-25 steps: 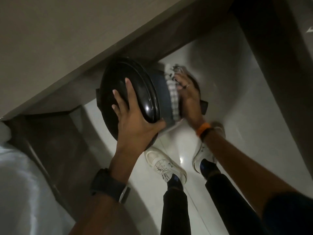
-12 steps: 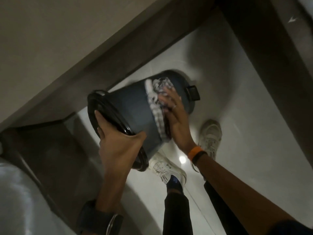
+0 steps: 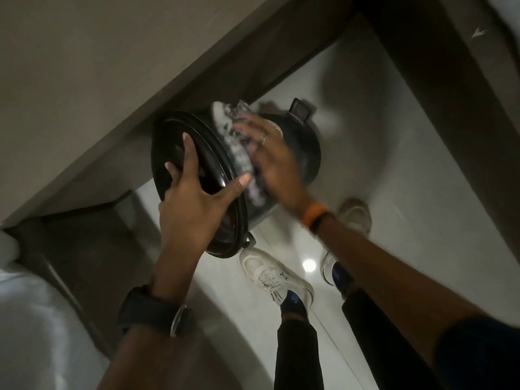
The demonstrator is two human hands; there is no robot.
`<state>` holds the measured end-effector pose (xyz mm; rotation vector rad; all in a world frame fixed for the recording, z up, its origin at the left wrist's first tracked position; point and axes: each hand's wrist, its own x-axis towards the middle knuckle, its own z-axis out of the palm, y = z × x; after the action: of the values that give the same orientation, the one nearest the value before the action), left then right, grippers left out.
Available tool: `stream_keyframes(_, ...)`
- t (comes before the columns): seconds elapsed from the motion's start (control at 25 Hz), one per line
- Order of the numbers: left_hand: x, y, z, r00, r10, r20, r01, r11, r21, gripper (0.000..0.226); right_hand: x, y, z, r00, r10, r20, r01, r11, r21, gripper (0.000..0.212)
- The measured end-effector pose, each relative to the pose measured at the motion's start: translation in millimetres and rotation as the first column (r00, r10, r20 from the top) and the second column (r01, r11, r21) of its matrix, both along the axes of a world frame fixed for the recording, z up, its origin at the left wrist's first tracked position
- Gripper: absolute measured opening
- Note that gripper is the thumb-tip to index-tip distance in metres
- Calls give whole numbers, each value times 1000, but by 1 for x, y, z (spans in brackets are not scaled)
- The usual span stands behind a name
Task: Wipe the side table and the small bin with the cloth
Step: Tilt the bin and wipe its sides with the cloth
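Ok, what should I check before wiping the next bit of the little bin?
1. Bin held off the floor: ok, it is lifted and tipped on its side.
2. Left hand steadying it: ok, spread over the black lid, thumb on the rim.
3. Lid closed: ok, it looks shut against the body.
4. Cloth under the right hand: ok, pressed flat on the bin's side.
5. Pedal end wiped: cannot tell.
6. Feet clear below: not ok, the white shoe is right under the bin.
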<state>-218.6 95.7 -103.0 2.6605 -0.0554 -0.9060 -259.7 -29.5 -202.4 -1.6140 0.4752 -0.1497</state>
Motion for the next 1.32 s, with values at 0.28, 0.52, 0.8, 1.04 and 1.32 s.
stream_keyframes(0.28, -16, 10, -6, 998, 10, 55, -8, 999, -41, 111, -68, -33, -60, 857, -298, -420, 365, 927, 88, 46)
stream_keyframes(0.52, -13, 7, -9, 996, -39, 84, 44, 998, -51, 107, -73, 41, -7, 997, -53, 47, 54, 998, -22, 41)
stream_keyframes(0.8, -24, 16, -11, 991, -116, -65, 120, 991, 60, 151, -27, -38, -74, 792, -414, -450, 467, 884, 9, 39)
stream_keyframes(1.04, -21, -6, -8, 998, 6, -60, -2, 998, 62, 141, -68, 7, -23, 988, -108, -106, 123, 982, 140, 41)
stream_keyframes(1.32, 1, -31, -6, 997, 9, 79, -15, 997, 79, 121, -51, -49, -48, 841, -375, -390, 410, 912, 8, 40)
